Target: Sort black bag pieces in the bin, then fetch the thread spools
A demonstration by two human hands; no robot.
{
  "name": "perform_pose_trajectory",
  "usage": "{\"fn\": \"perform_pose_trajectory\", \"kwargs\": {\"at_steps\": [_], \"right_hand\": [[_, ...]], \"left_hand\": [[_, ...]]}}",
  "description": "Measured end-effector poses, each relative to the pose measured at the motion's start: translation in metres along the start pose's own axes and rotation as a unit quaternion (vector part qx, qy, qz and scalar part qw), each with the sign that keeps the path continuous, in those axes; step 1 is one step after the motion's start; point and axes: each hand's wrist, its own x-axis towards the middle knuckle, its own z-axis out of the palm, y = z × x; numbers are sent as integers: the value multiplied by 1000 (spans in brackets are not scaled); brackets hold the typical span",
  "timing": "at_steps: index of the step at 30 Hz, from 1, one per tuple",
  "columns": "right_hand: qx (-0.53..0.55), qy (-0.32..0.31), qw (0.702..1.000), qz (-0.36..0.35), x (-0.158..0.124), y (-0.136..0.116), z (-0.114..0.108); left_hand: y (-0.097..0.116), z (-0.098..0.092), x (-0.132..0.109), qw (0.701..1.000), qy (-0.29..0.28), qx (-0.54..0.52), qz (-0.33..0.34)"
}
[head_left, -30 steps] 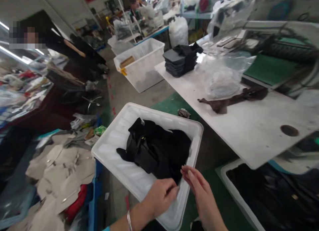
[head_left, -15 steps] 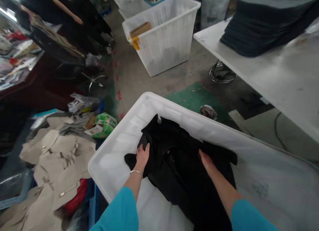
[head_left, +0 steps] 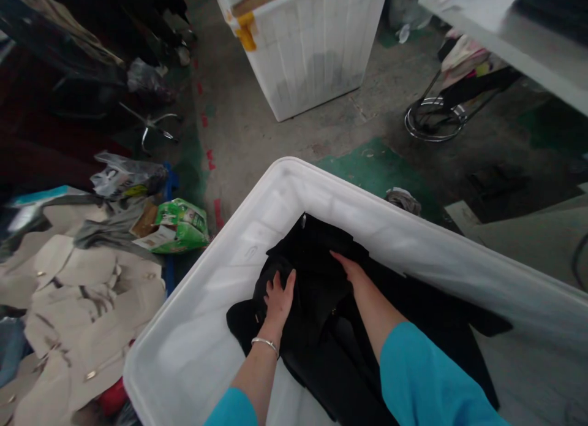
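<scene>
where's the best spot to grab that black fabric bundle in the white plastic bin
Probably the raised bunched fold of the black fabric bundle between both hands, taken from above: the white plastic bin walls block the sides, and the heap is highest there.

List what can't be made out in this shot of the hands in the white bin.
Head view only:
- Black pieces: dark folds merge, so kind and count unclear.
- Right hand: fingertips sunk in the fabric, grip hidden.
- Left hand: palm down, underside hidden.
- White bin: near end cut off by the frame's bottom edge.
</scene>
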Motion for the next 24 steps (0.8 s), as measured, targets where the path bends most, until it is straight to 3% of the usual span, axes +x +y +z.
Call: {"fn": "perform_pose_trajectory", "kwargs": {"at_steps": [5,9,12,17,19,21,24], "right_hand": [[14,1,1000,23,-28,-16,2],[33,34,997,-58,-72,-47,-3],[34,45,988,-143,-133,-72,-14],[52,35,972,-227,-257,-86,-43],[79,-6,982,-169,-296,-81,-44],[106,-85,987,-87,-320,-71,-33],[72,-243,964,-80,-319,-50,1]], "left_hand": [[9,-14,-4,999,-6,-38,-5],[20,-42,-14,996,14,-83,33],[35,-72,-42,989,62,-113,77],[55,-124,-122,946,129,-219,201],[53,-140,-153,925,140,-269,228],[42,-154,-178,916,140,-291,238],[18,-160,-186,943,145,-236,186]]}}
